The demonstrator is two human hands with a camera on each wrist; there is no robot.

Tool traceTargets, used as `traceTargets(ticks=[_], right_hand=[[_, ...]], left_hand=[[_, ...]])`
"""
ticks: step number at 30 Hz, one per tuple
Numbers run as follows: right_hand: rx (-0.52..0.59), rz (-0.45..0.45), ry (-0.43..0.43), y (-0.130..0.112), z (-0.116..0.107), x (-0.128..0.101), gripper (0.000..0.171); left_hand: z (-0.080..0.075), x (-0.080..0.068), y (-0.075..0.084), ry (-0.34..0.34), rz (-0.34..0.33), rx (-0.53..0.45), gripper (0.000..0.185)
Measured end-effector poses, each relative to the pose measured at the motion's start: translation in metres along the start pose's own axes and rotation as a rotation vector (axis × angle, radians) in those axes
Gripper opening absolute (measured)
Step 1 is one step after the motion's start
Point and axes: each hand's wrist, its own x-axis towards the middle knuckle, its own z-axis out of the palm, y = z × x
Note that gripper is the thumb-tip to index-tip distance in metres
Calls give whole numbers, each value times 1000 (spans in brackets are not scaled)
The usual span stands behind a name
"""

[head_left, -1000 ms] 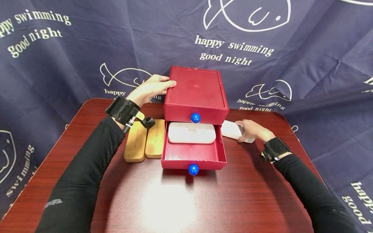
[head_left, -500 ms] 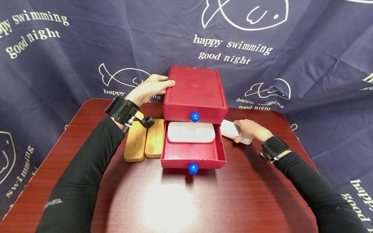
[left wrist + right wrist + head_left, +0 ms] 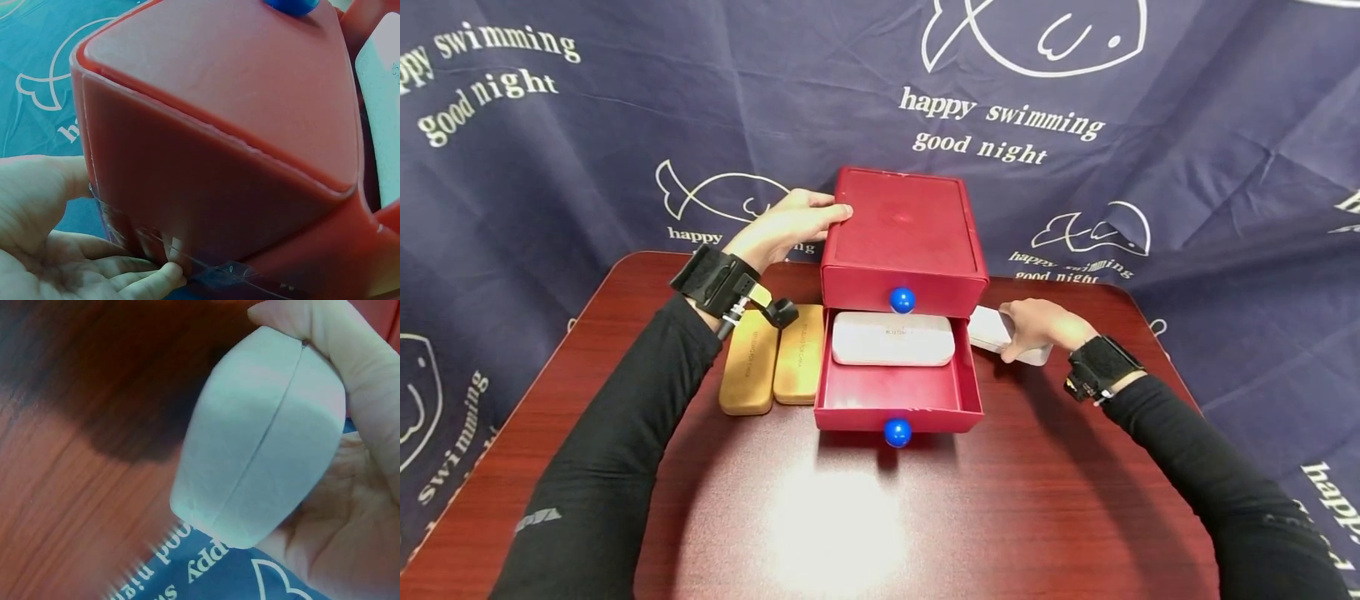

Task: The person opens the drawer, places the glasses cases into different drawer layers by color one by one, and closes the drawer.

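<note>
A red two-drawer box point(image 3: 902, 221) stands on the table, its lower drawer point(image 3: 895, 398) pulled out. Inside that drawer lies a white glasses case point(image 3: 892, 340). My left hand point(image 3: 792, 225) rests against the box's left side, thumb on the top edge; in the left wrist view its fingers point(image 3: 144, 284) lie along the side wall. To the right of the box, my right hand point(image 3: 1037, 325) grips a second white glasses case point(image 3: 989, 329) between thumb and fingers. The right wrist view shows that case point(image 3: 259, 437) end-on, tilted, with its seam line, above the table.
Two gold glasses cases point(image 3: 749, 364) point(image 3: 799, 354) lie side by side left of the box. A blue knob point(image 3: 902, 301) sits on the upper drawer, another point(image 3: 897, 432) on the lower. A dark blue printed cloth point(image 3: 820, 100) hangs behind the wooden table point(image 3: 1015, 492).
My right hand has shifted slightly up and left, with its glasses case in its grip. The left hand stays against the box, and the drawer has not moved.
</note>
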Motion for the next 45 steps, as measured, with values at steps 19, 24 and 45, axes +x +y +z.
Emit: traceTargets(ticks=[19,24,45], right_hand=[[167,-61,-25,4,0,-8,55],[189,-44,-28,3,1,-10,60],[88,59,1,-3,0,-33,65]], left_hand=[[1,0,1,0,-4,12,55],[1,0,1,-3,-3,6,55],[1,-1,2,-1,0,5,55]])
